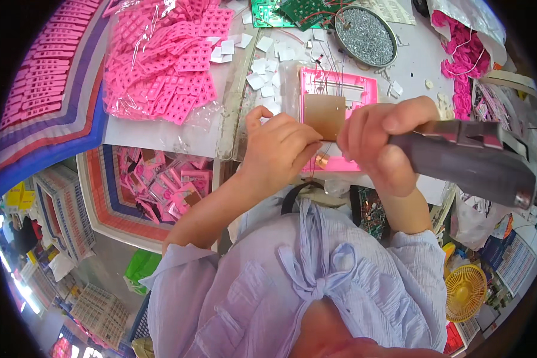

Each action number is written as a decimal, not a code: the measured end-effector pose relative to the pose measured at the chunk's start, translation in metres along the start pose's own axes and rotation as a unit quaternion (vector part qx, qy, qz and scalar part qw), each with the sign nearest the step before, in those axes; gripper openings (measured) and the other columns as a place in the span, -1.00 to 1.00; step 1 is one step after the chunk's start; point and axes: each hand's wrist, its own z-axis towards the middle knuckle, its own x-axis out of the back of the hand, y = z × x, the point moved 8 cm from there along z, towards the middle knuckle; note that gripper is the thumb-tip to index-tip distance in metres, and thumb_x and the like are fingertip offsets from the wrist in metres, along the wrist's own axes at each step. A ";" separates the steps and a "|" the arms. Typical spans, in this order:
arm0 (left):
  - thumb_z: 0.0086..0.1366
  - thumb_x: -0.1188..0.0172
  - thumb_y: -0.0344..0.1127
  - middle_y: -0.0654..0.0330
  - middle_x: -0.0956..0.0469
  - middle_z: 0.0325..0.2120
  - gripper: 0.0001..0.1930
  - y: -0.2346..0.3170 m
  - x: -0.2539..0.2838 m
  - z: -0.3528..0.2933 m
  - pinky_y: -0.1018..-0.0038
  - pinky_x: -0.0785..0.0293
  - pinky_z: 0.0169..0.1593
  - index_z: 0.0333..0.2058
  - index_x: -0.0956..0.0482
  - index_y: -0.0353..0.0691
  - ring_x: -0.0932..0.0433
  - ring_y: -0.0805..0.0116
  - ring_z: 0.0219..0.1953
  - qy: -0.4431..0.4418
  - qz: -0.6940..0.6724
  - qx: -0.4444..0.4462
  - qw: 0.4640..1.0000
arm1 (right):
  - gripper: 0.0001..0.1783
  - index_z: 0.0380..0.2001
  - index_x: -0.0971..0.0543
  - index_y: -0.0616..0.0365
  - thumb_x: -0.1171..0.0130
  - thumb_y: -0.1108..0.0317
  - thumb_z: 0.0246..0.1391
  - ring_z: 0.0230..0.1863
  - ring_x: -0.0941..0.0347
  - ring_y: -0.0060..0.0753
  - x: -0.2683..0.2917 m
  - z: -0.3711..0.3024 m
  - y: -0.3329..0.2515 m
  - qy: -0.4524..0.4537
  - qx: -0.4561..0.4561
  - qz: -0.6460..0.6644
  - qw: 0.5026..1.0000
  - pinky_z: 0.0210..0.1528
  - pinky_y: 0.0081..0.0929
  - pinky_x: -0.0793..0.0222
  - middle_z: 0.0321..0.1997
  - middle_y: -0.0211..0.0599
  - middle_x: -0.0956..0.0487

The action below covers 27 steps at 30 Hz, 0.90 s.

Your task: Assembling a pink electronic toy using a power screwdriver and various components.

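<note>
My right hand (388,143) is wrapped round a dark grey handheld tool (465,164) that looks like an electric screwdriver. It lies nearly level, its thin front end toward the left. My left hand (277,146) has thumb and forefinger pinched together at that front end, by the near edge of a brown square board (324,113). What they pinch is too small and hidden to make out. The board rests over an open pink plastic case (371,89), with thin wires running from its far side. My right hand hides part of the case's right side.
A round dish of small metal screws (367,37) stands at the back, beside green circuit boards (304,13). White square pads (267,77) lie scattered left of the case. A clear bag of pink parts (167,65) sits further left, above a bin of pink assemblies (167,179).
</note>
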 end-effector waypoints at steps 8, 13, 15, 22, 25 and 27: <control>-0.05 -0.45 -0.37 0.43 -0.58 -0.49 -0.78 -0.002 0.006 0.003 0.24 -0.12 -0.06 -0.42 -0.58 -0.02 -0.52 0.40 -0.40 0.027 -0.007 0.006 1.000 | -0.70 -0.12 -0.29 0.20 -0.14 0.54 0.14 -0.60 -0.36 -0.49 -0.002 -0.001 0.009 -0.032 0.007 0.038 0.999 -0.52 -0.42 -0.37 -0.56 -0.33 -0.43; 0.04 -0.41 -0.35 0.40 -0.57 -0.51 -0.84 -0.010 0.013 0.005 0.26 -0.13 -0.08 -0.44 -0.57 -0.05 -0.50 0.38 -0.44 0.069 0.021 0.006 0.997 | -0.72 -0.13 -0.30 0.21 -0.11 0.60 0.13 -0.62 -0.35 -0.55 0.008 0.010 0.019 0.032 0.022 0.038 0.999 -0.55 -0.49 -0.34 -0.59 -0.37 -0.42; 0.09 -0.38 -0.36 0.38 -0.55 -0.53 -0.86 -0.021 0.023 0.007 0.26 -0.12 -0.09 -0.46 -0.55 -0.07 -0.49 0.37 -0.45 0.061 0.040 0.043 0.996 | -0.73 -0.15 -0.33 0.22 -0.12 0.62 0.11 -0.62 -0.37 -0.58 0.017 0.014 0.029 0.061 0.016 -0.009 0.998 -0.56 -0.54 -0.34 -0.57 -0.36 -0.44; 0.13 -0.32 -0.37 0.36 -0.42 -0.62 -0.79 -0.036 0.034 -0.004 0.22 -0.10 -0.11 -0.54 -0.41 -0.09 -0.42 0.32 -0.50 0.028 0.013 0.096 0.995 | -0.76 -0.22 -0.37 0.20 -0.17 0.61 0.09 -0.60 -0.35 -0.60 0.018 0.020 0.052 0.052 -0.010 -0.071 0.996 -0.55 -0.59 -0.29 -0.54 -0.35 -0.44; 0.13 -0.32 -0.37 0.36 -0.40 -0.63 -0.78 -0.036 0.035 -0.005 0.21 -0.10 -0.10 -0.55 -0.41 -0.08 -0.41 0.32 -0.50 0.031 0.004 0.097 0.995 | -0.77 -0.21 -0.27 0.13 -0.09 0.59 0.16 -0.65 -0.23 -0.58 0.010 0.020 0.053 -0.016 0.004 -0.213 0.977 -0.59 -0.51 -0.23 -0.61 -0.35 -0.35; 0.13 -0.32 -0.37 0.36 -0.41 -0.63 -0.80 -0.035 0.038 0.002 0.19 -0.11 -0.07 -0.53 -0.43 -0.09 -0.43 0.31 -0.49 0.050 -0.004 0.101 0.994 | -0.75 -0.23 -0.27 0.14 -0.11 0.61 0.14 -0.64 -0.27 -0.59 0.003 0.020 0.053 -0.032 0.001 -0.230 0.973 -0.58 -0.50 -0.26 -0.61 -0.33 -0.37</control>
